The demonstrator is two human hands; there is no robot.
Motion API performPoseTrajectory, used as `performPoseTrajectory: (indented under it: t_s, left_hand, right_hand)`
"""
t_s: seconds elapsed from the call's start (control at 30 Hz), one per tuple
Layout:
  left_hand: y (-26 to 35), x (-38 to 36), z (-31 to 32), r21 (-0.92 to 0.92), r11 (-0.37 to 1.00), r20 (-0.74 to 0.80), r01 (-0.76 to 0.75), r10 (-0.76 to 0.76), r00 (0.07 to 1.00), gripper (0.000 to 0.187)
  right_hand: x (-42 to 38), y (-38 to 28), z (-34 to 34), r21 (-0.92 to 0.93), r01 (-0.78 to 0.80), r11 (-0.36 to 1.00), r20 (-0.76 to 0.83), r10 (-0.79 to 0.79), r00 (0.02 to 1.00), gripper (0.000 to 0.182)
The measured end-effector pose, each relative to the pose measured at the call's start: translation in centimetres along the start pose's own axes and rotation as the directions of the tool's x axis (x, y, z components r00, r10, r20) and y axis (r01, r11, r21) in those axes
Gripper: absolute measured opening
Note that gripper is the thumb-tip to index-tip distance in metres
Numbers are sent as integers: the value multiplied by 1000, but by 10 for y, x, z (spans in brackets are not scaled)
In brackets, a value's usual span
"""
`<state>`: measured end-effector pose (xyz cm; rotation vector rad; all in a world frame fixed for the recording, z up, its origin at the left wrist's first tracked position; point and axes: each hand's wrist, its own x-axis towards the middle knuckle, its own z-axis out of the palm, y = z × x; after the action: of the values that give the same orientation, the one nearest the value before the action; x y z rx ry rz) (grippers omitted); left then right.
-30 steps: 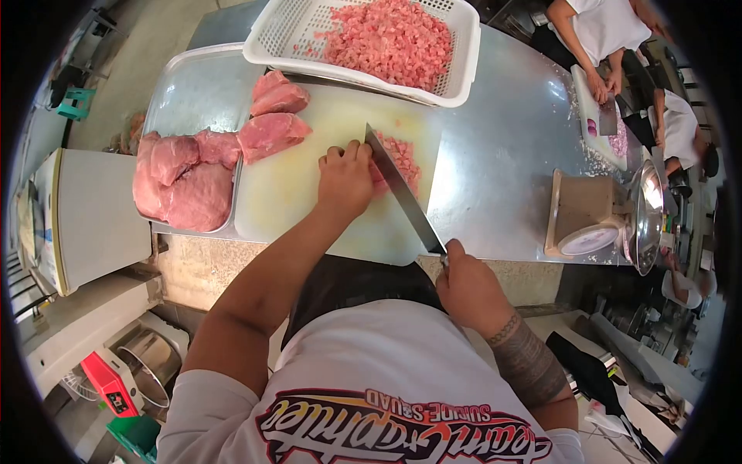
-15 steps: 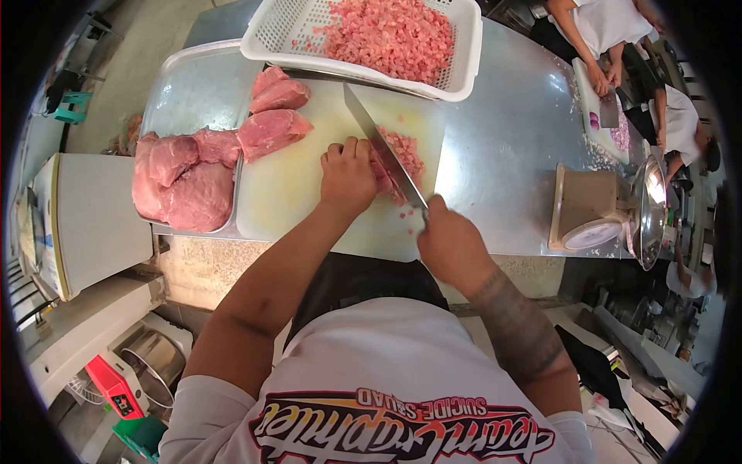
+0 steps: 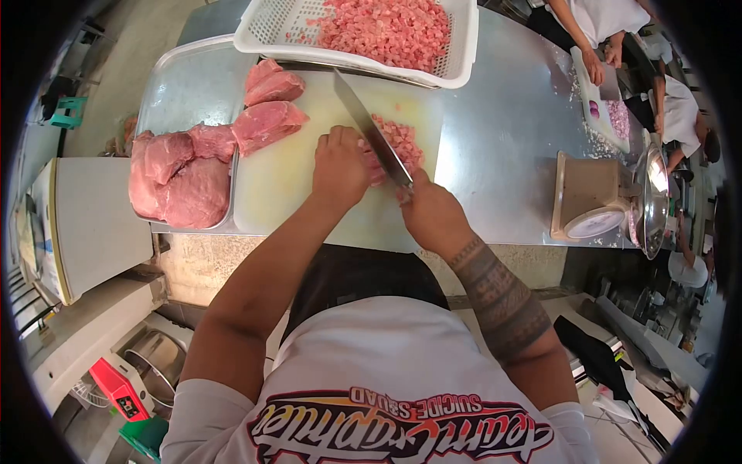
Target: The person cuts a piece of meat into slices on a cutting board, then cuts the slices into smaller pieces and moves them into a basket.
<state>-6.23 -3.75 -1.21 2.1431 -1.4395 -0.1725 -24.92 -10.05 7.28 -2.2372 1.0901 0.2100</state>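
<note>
My right hand point(image 3: 434, 213) is closed round the handle of a long knife point(image 3: 371, 127), its blade slanting up and left across the cutting board point(image 3: 286, 185). With curled fingers, my left hand point(image 3: 340, 164) presses on a piece of raw meat point(image 3: 374, 166), mostly hidden by the hand and the blade. Small diced meat point(image 3: 402, 143) lies to the right of the blade. Two larger meat chunks point(image 3: 269, 124) rest at the board's upper left. Big raw cuts point(image 3: 185, 182) fill the lower part of a metal tray point(image 3: 189, 77) on the left.
A white perforated basket point(image 3: 456, 77) of diced meat stands beyond the board. On the steel table's point(image 3: 495, 155) right are a weighing scale point(image 3: 591, 197) with a metal pan and a co-worker's board point(image 3: 591, 85), where another person's hands point(image 3: 601, 63) hold a cleaver over chopped onion.
My right hand and the knife have moved slightly left and up. My left hand stays on the meat. The whole view has shifted a little.
</note>
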Motion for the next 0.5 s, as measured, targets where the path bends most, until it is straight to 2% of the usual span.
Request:
performPoseTrajectory:
  t_s: [0.07, 0.17, 0.27, 0.33, 0.5]
  left_hand:
    - [-10, -1, -3, -27, 999, -15, -20, 20, 1000, 26]
    - [-9, -3, -5, 102, 992, 95, -70, 60, 994, 27]
    - [-4, -2, -9, 196, 976, 120, -99, 77, 990, 29]
    - [-7, -4, -4, 201, 974, 85, -104, 88, 992, 27]
    - [-9, -3, -3, 191, 976, 76, -104, 91, 993, 27]
  right_hand:
    - [-24, 1, -5, -31, -70, 997, 31, 71, 997, 26]
    - [-50, 1, -9, -44, -82, 996, 56, 84, 995, 23]
    - [-77, -13, -31, -21, -80, 997, 91, 82, 992, 23]
    - [-83, -15, -35, -23, -54, 998, 117, 57, 992, 23]
    - [-30, -6, 7, 36, -1, 999, 65, -1, 998, 27]
